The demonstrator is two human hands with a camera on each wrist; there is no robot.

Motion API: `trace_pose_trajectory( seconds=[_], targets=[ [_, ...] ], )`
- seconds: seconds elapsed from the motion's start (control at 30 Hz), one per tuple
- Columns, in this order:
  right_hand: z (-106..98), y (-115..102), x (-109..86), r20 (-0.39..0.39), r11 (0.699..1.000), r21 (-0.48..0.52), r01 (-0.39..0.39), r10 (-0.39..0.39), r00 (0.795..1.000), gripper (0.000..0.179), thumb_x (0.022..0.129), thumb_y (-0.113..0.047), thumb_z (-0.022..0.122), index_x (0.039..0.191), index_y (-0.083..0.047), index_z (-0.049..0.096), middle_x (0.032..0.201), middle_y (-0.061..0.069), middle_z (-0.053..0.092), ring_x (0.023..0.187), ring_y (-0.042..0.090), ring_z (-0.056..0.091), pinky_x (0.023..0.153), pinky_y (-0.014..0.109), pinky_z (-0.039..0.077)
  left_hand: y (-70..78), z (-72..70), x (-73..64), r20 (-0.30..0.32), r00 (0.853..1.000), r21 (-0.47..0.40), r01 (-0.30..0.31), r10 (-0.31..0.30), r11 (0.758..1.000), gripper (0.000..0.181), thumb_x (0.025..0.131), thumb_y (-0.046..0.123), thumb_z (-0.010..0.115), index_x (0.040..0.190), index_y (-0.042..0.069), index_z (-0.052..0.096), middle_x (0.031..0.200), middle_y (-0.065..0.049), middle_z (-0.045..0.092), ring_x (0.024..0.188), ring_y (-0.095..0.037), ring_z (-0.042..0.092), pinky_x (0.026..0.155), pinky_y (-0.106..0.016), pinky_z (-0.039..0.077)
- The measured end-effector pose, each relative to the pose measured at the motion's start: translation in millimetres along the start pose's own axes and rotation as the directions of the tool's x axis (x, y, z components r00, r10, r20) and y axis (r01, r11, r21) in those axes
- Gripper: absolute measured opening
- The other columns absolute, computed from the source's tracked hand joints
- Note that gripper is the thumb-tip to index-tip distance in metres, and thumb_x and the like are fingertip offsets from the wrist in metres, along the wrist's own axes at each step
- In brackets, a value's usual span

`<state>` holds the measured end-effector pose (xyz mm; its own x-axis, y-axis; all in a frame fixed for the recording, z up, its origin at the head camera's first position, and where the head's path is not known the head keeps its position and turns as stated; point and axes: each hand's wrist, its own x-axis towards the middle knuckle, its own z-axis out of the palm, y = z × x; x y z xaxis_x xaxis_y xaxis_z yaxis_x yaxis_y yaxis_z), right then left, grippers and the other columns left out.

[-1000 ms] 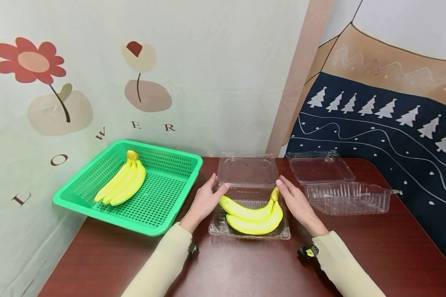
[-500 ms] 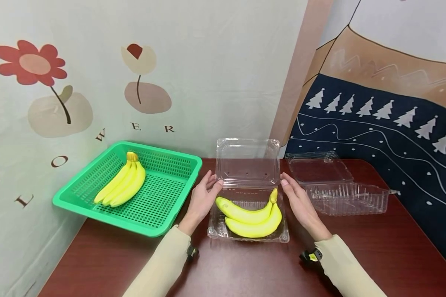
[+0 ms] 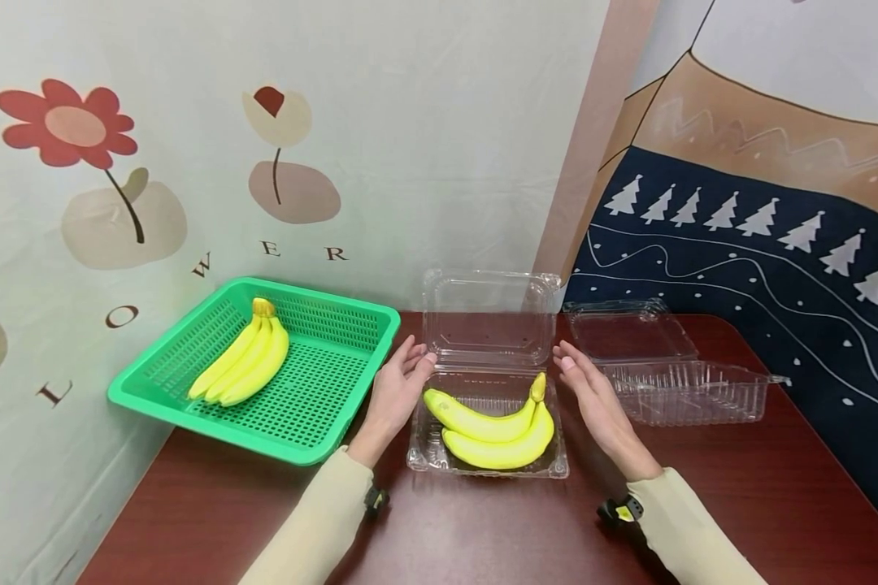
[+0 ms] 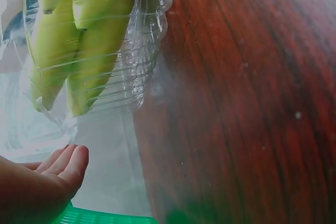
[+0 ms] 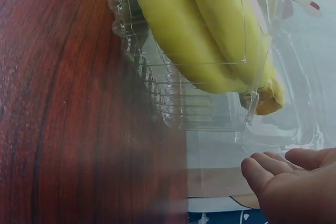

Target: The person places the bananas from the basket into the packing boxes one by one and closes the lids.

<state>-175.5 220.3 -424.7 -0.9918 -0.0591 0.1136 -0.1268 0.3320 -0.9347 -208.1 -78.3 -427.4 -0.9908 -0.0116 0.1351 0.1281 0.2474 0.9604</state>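
Note:
A clear plastic clamshell box (image 3: 419,461) sits in the middle of the table, with a bunch of yellow bananas (image 3: 501,447) in its base. Its lid (image 3: 492,313) stands raised at the back, leaning away from the base. My left hand (image 3: 397,394) is at the left of the hinge with fingers fairly straight, thumb tip close to the lid's lower corner. On the opposite side my right hand (image 3: 594,398) is held the same way, fingertips near the lid's right edge. In the wrist views the left fingers (image 4: 73,166) and right fingers (image 5: 257,174) grip nothing.
At the left stands a green plastic basket (image 3: 380,382) holding another banana bunch (image 3: 245,353). A second clear clamshell box (image 3: 691,394) lies opened at the right, behind my right hand. A printed cloth wall (image 3: 410,162) rises directly behind the dark red table (image 3: 483,536).
The lid has swung up from lying low at the back to standing raised. Both hands have eased slightly outward; the bananas' end on the left is now clear of the left thumb.

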Motion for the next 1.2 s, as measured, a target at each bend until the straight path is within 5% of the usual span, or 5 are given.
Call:
trace_pose_trajectory(
  seconds=[0.43, 1.2],
  targets=[
    [1, 4, -0.5, 0.008, 0.992, 0.122, 0.04, -0.041, 0.999, 0.063, 0.112, -0.036, 0.038, 0.162, 0.0, 0.027, 0.158, 0.027, 0.038, 0.147, 0.042, 0.038, 0.114, 0.042, 0.036, 3.2, -2.2, -4.7, 0.003, 0.999, 0.013, -0.039, 0.039, 0.999, 0.07, 0.103, 0.028, 0.063, 0.158, -0.004, 0.035, 0.151, -0.023, 0.052, 0.139, -0.036, 0.052, 0.112, -0.044, 0.045],
    [0, 2, -9.0, 0.033, 0.993, 0.106, 0.051, -0.055, 0.998, 0.06, 0.113, -0.038, 0.033, 0.16, 0.0, 0.032, 0.16, 0.024, 0.037, 0.148, 0.041, 0.039, 0.114, 0.043, 0.034, 4.2, -14.9, -28.2, 0.021, 0.991, 0.08, -0.13, 0.128, 0.988, 0.057, 0.111, 0.039, 0.04, 0.154, 0.002, 0.046, 0.151, -0.015, 0.056, 0.143, -0.031, 0.047, 0.119, -0.048, 0.035]
  ],
)
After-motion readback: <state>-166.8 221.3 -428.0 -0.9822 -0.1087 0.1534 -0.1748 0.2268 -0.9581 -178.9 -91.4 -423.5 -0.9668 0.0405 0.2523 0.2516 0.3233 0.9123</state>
